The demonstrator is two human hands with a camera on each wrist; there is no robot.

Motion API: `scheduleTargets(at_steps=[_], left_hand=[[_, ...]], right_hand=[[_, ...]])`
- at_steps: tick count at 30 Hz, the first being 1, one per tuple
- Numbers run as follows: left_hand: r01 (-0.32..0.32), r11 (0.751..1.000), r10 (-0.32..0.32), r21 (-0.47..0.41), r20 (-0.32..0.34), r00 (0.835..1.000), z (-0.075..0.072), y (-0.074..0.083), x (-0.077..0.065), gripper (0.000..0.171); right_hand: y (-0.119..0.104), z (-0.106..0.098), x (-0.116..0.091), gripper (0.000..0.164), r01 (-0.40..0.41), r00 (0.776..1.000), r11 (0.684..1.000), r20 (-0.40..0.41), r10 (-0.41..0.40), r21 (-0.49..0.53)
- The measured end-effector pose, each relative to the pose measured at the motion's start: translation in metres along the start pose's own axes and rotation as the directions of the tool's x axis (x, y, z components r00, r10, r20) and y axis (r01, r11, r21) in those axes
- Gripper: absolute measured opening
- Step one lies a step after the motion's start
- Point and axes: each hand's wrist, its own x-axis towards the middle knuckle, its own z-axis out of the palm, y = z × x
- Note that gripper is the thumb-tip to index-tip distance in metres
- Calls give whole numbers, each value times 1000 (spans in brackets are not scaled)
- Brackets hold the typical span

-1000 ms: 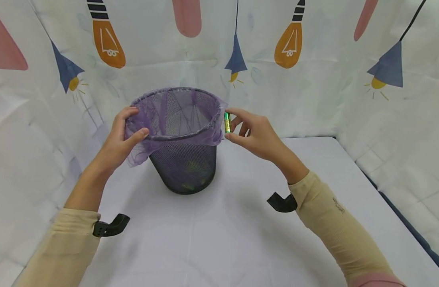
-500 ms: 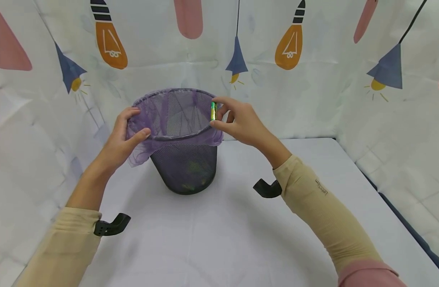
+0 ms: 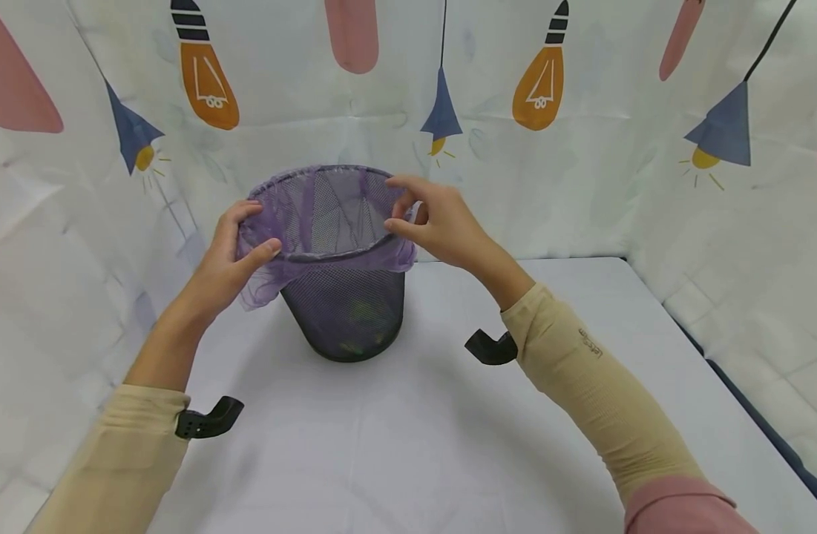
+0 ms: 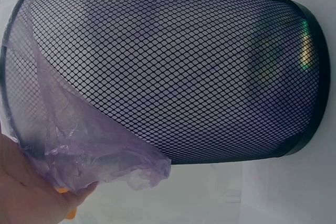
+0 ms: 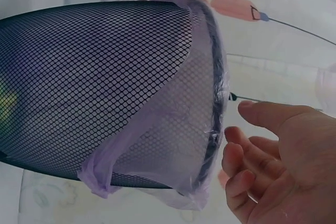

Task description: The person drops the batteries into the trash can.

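Observation:
A black mesh wastebasket stands on the white-covered table, lined with a thin purple bag folded over its rim. My left hand grips the rim and bag at the left, thumb in front. Over the right side of the rim is my right hand, thumb and fingers apart with nothing between them. Through the mesh, low in the left wrist view's basket, a shiny green-gold battery shows. Blurred yellow-green shapes appear through the mesh in the right wrist view.
The white tabletop spreads in front of and to the right of the basket. Behind it hangs a white cloth printed with lamps and bulbs. Each wrist carries a black bracket, such as the left bracket.
My right hand moved left over the rim with a green-gold battery, then its fingers parted and the battery left them. My left hand kept its grip on the rim.

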Motion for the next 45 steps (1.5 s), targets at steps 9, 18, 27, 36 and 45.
scheduleTargets(at_steps=[9,18,27,36,45], left_hand=[[12,999,-12,37,-1,1000,-5,1,-2,64],[-13,993,9,114,40,999,-5,1,5,65],[-17,994,17,111,1,1000,-5,5,-7,61],[-95,970,112,226,-62,992,0,29,-24,61],[-277,926,275,258,43,960,10,44,-40,67]], right_hand=[[1,-4,-11,44,1,1000,1000,-13,-1,-23],[13,-10,-32,39,4,999,1000,-41,-4,-11],[20,-11,-53,36,16,999,999,-27,-17,-31],[22,-13,-76,42,23,999,997,-26,-25,-70],[26,-11,-90,43,11,1000,998,24,-10,-65]])
